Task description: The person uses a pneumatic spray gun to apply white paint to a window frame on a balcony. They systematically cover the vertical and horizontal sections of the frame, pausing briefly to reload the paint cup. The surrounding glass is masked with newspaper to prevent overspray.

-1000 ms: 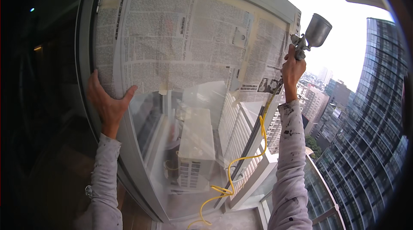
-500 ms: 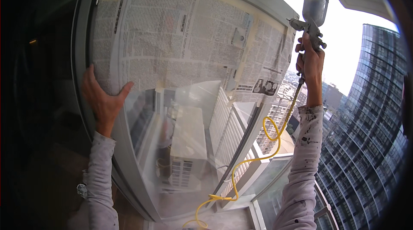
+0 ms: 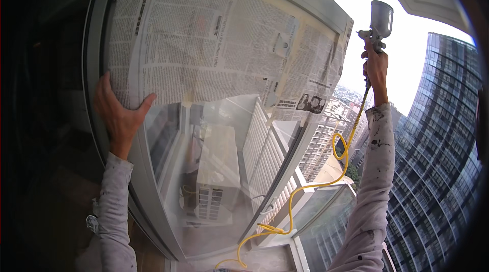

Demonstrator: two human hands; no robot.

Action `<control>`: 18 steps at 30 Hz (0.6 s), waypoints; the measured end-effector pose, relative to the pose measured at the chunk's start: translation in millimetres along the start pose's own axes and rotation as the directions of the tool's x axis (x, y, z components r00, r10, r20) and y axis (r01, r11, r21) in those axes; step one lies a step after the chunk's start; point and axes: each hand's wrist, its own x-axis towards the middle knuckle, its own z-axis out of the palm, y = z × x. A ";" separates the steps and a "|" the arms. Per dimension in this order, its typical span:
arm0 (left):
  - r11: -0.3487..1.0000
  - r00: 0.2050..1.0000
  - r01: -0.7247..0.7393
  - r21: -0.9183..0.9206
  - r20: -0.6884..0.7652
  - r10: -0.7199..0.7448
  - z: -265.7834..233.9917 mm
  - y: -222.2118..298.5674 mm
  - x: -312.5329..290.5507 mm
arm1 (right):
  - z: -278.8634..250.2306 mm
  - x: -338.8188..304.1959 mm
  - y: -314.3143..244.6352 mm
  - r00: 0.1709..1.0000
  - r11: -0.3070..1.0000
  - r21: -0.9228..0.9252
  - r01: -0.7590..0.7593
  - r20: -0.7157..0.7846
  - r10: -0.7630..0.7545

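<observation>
The person's left hand (image 3: 118,114) lies flat against the lower left corner of the newspaper (image 3: 204,48) that is taped over the upper part of a glass door pane (image 3: 219,170), its fingers spread apart and pointing up along the pane's left edge, the thumb angled out to the right under the paper's bottom edge; the hand presses and does not grasp. Just left of the fingertips runs the pale door frame (image 3: 94,58), and beyond it the room is too dark to read. Below the palm the bare glass reflects an outdoor air-conditioner unit (image 3: 216,180) and white louvred panels. A strip of masking tape (image 3: 277,86) runs down the paper well to the right of the thumb. The right hand (image 3: 376,68) is raised high at the far right side of the pane, its fingers closed around the grip of a spray gun (image 3: 378,30), whose metal cup stands upright above the knuckles against the bright sky. Whether a finger rests on the trigger cannot be told. From under the hand a yellow hose (image 3: 342,150) drops along the paint-flecked sleeve (image 3: 374,180), loops once, and trails down to the balcony floor. Between the two hands stands the whole width of the papered pane. Behind the right forearm rises a dark glass tower (image 3: 438,160), with lower buildings beyond the glass railing (image 3: 326,221) beneath the elbow.
</observation>
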 end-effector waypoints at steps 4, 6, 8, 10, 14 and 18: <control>1.000 1.000 0.002 -0.002 0.001 -0.002 -1.7 -0.4 0.3 | -0.6 -9.5 -28.6 0.998 0.998 0.061 -0.008 0.067 0.004; 1.000 1.000 0.014 0.007 0.013 -0.015 -2.4 -0.8 -0.1 | -0.9 -25.0 -60.6 0.992 0.985 0.165 0.045 0.112 -0.064; 1.000 1.000 0.006 0.007 0.012 -0.006 -1.8 -0.6 -0.3 | 0.1 -25.7 -69.5 0.970 0.961 0.216 0.174 0.130 -0.205; 1.000 1.000 0.000 0.001 0.009 0.000 -0.4 -0.1 -0.1 | -4.3 -18.3 -75.5 0.968 0.959 0.246 0.139 0.171 -0.184; 1.000 1.000 -0.015 -0.002 0.002 0.015 -1.6 -2.3 0.3 | -0.5 -11.8 -78.2 0.974 0.948 0.306 0.085 0.177 -0.144; 1.000 1.000 -0.020 -0.003 -0.004 0.020 0.6 -0.7 1.1 | -2.4 16.0 -38.1 0.956 0.956 0.135 0.259 0.105 -0.273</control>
